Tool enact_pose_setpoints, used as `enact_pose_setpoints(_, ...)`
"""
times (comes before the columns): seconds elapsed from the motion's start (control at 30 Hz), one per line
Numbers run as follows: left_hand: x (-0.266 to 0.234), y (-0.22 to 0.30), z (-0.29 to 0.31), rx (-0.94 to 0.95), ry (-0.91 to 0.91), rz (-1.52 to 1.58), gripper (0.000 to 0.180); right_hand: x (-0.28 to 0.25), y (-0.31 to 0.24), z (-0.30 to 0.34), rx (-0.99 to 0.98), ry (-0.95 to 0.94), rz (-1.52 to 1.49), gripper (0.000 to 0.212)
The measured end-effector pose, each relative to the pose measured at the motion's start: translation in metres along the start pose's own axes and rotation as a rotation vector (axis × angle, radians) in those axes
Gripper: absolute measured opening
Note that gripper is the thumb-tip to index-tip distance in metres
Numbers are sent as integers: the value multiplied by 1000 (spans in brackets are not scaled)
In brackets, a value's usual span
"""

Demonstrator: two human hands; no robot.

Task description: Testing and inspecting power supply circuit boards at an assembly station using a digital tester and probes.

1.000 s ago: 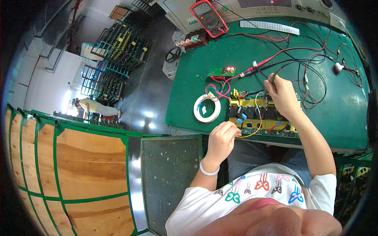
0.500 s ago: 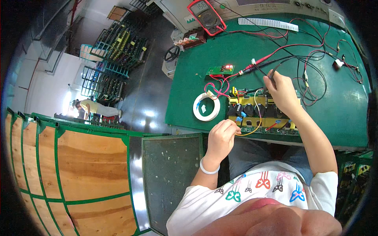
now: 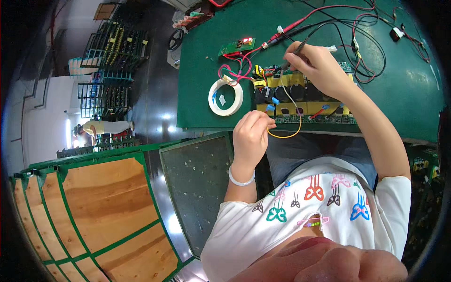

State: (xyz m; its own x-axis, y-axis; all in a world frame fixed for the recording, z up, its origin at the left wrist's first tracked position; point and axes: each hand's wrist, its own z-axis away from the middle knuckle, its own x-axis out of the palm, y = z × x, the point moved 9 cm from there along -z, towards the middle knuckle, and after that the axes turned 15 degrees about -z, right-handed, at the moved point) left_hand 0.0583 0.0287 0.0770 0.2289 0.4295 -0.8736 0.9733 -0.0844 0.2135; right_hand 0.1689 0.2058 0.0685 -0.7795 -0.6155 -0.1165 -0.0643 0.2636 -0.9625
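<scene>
A long circuit board [image 3: 286,107] with black cylindrical parts and yellow tape lies at the table's front edge. My right hand [image 3: 317,66] is closed around a black test probe [image 3: 300,48], slanted with its tip down over the board's far left part. My left hand [image 3: 252,129], in front of the board's near left corner, pinches one end of a thin yellow wire [image 3: 287,137]. The wire loops over the board's near edge and runs up, pale, toward the probe tip. The exact contact there is too small to tell.
Left of the board lies a white tape roll [image 3: 210,99]. Beyond it sits a small green board [image 3: 229,48] with lit red digits. Red and black leads [image 3: 329,29] tangle across the far right of the green table [image 3: 199,61]. Another person [image 3: 108,127] is far left, beyond wooden panels [image 3: 103,197].
The view has shifted, so the table sits higher and the meter is mostly out of frame. My right hand has moved the probe leftward along the board. My left hand keeps its pinch.
</scene>
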Motion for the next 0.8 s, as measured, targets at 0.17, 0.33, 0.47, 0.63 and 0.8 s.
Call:
enact_pose_setpoints(0.17,0,3,2,27,8,-13,17,-1,-2,2,-28,27,13,20)
enact_pose_setpoints(0.33,1,5,2,21,-5,-25,17,-2,-3,4,-60,31,49,17)
enact_pose_setpoints(0.47,1,3,2,-5,-10,5,17,-2,-1,2,-80,46,39,16)
enact_pose_setpoints(0.63,0,2,-1,-2,-20,-25,16,-4,-4,1,-89,58,35,16)
enact_pose_setpoints(0.8,-2,2,0,8,-1,-8,16,-4,0,-3,-50,51,0,17)
